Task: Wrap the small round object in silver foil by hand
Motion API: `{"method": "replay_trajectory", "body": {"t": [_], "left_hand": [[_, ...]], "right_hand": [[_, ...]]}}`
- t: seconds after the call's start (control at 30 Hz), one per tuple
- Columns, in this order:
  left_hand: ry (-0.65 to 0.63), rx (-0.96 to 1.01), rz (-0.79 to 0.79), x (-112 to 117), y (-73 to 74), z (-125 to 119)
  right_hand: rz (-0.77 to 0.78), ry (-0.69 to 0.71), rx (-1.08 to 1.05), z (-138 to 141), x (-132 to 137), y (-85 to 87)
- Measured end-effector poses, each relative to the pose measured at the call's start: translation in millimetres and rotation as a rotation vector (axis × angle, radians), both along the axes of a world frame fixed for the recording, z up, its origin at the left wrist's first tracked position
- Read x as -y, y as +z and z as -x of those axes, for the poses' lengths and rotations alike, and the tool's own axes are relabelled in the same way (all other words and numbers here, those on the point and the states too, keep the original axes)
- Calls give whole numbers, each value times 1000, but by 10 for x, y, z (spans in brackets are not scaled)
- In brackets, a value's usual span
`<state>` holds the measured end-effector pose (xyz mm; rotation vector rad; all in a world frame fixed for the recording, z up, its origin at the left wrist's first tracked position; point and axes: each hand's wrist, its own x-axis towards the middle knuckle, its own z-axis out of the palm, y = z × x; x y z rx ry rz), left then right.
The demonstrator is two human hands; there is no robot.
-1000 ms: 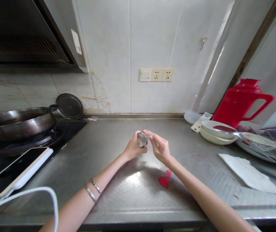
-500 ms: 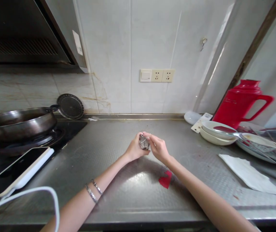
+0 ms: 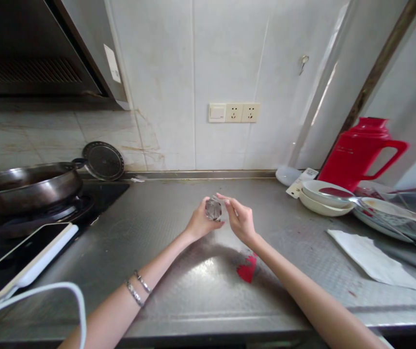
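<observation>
While the left hand [image 3: 199, 225] grasps a small, clear to grey object [image 3: 213, 209] with a faceted, rounded face, the right hand [image 3: 241, 220] is positioned at its upper right edge. The left hand encloses the object from the left side, with one digit extending beneath its lower edge. The right hand is partly curled, its leading fingertips at the object's rim; whether they pinch any part of it cannot be determined. The object is located between the two hands, above the middle of the metal counter [image 3: 164, 203]. Two silver-coloured bracelets [image 3: 134, 293] encircle the left forearm.

A red, irregular piece [image 3: 247, 269] lies flat on the counter, below the right wrist in the view. To the left, a metal pan [image 3: 29, 191] sits on the black cooktop [image 3: 109, 196], and a dark perforated disc [image 3: 103, 161] leans against the wall behind it. A phone-like device [image 3: 15, 259] rests near the cooktop's front, with a white cable [image 3: 58, 287] beside it. To the right, a white sheet [image 3: 375, 261] lies in front of stacked bowls [image 3: 324, 205], and a red flask [image 3: 357, 155] with a side handle stands behind them.
</observation>
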<state>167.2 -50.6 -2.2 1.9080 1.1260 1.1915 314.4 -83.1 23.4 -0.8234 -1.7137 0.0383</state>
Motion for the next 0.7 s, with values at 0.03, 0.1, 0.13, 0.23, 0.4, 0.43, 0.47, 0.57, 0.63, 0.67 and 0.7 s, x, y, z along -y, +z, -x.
{"method": "replay_trajectory", "body": {"t": [0.03, 0.1, 0.13, 0.23, 0.4, 0.43, 0.47, 0.57, 0.63, 0.67, 0.7], "left_hand": [[-3, -15, 6, 20, 0, -6], [-12, -39, 16, 57, -2, -21], [-21, -42, 17, 72, -3, -29], [-81, -22, -12, 98, 6, -43], [-143, -25, -70, 116, 58, -41], [-143, -42, -67, 119, 66, -41], [-138, -55, -70, 120, 72, -42], [-107, -82, -107, 108, 65, -44], [-66, -101, -123, 87, 44, -40], [-45, -113, -123, 75, 32, -36], [-33, -125, -123, 64, 21, -32]], "right_hand": [[25, -38, -44, -21, -20, 21], [57, -78, -64, -61, -71, 47], [78, -76, -49, -74, -97, 48], [168, -21, 19, -67, -143, 1], [141, 16, 99, 18, -99, -93], [104, 17, 132, 26, -86, -97], [62, 19, 173, 29, -75, -96], [-62, 20, 318, 20, -56, -75], [-128, 29, 408, 14, -50, -62], [-155, 38, 443, 15, -48, -58], [-175, 48, 471, 16, -46, -57]]}}
